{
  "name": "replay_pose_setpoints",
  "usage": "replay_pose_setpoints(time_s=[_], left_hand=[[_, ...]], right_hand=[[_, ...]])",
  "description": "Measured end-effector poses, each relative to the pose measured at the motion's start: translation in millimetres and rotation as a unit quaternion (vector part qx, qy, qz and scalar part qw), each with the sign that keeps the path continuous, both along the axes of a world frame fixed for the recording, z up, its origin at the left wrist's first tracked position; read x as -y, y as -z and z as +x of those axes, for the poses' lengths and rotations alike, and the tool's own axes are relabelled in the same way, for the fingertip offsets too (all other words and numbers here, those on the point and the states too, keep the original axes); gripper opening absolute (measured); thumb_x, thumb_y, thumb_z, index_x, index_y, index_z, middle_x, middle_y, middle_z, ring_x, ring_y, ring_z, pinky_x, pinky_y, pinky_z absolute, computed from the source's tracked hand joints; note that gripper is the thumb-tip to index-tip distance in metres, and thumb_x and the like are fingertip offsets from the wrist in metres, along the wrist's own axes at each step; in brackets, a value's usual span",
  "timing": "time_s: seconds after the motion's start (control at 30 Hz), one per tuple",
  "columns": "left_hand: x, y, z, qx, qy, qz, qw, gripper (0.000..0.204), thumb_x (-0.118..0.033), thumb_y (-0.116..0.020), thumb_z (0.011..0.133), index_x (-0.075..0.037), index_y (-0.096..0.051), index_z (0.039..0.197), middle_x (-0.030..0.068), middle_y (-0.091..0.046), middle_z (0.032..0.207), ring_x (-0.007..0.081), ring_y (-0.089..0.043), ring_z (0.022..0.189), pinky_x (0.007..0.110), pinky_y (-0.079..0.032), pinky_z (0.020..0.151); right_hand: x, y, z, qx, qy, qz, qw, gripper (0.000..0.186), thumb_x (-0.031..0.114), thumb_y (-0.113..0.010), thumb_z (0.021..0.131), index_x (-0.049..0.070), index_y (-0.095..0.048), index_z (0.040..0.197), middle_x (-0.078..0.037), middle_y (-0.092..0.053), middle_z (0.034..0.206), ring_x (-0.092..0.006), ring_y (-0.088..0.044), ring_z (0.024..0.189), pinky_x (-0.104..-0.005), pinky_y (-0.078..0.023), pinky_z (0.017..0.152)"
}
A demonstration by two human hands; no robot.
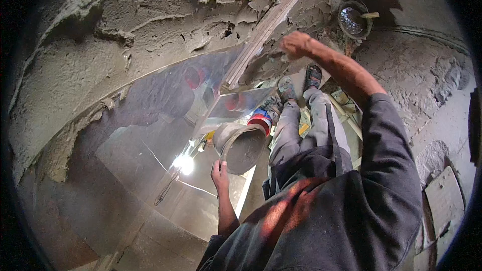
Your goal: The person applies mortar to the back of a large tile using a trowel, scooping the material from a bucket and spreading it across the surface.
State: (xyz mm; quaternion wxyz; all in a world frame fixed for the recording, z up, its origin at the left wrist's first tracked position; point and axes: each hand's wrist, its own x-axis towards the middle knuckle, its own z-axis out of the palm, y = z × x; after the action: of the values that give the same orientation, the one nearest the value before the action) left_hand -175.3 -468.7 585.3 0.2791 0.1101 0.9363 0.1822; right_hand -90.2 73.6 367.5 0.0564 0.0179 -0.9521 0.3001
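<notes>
My left hand [220, 174] is closed on the rim of a grey, mortar-smeared bucket [221, 134], which is tilted so that its opening faces me. Grey residue coats the inside of the bucket. Out ahead on the right, my right hand [297, 45] is curled beside a long wooden batten [268, 27] set along rough wet mortar [150, 30]. Whatever that hand may be holding is hidden by the fingers and slightly blurred.
Behind the grey bucket stands a red and blue bucket [260, 119]. A bright lamp [185, 164] with a white cable shines at lower left. At upper right is a round bucket of shiny liquid [346, 20] with a wooden handle [370, 15]. Boards [445, 200] lean at far right.
</notes>
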Motion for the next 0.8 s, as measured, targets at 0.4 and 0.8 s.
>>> replay_pose_setpoints(time_s=[0.4,0.8], left_hand=[[-17.3,0.7,7.9,-0.017,-0.016,-0.049,0.999,0.027,-0.021,-0.058,0.09,0.003,-0.059,0.102,0.0151,-0.062,0.088,0.0275,-0.057,0.079,0.038,-0.045,0.074],[-21.5,8.2,9.1,0.021,-0.03,-0.042,0.998,0.029,-0.021,-0.059,0.09,0.003,-0.06,0.107,0.0134,-0.063,0.089,0.0226,-0.058,0.082,0.035,-0.046,0.077]], right_hand=[[103.8,33.0,13.7,0.318,-0.021,0.045,0.947,0.015,0.017,-0.057,0.077,0.009,-0.071,0.078,-0.01,-0.07,0.082,-0.0276,-0.069,0.079,-0.0411,-0.055,0.065],[86.2,48.6,21.8,0.19,-0.003,0.071,0.979,0.017,0.017,-0.054,0.083,0.013,-0.069,0.087,-0.01,-0.068,0.083,-0.0257,-0.068,0.078,-0.0402,-0.053,0.061]])
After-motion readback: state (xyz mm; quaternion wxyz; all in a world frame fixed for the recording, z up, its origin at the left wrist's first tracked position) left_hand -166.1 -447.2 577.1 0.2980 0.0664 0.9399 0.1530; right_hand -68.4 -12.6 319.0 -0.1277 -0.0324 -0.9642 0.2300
